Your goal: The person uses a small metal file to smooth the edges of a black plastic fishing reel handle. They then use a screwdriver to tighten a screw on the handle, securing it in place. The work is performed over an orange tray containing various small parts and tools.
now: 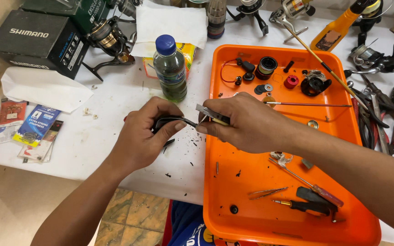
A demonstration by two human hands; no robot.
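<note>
Hands meet beside orange tray (bottle behind, near).

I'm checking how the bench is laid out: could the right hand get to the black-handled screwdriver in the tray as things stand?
Probably yes. The black-handled screwdriver lies uncovered near the front of the orange tray, with nothing stacked on it. The right hand hovers over the same tray but grips a small metal tool, which it would likely have to put down first.

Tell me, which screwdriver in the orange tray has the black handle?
The lower one, the black-handled screwdriver, near the tray's front edge. The other screwdriver, just above it, has a clear reddish handle.
</note>
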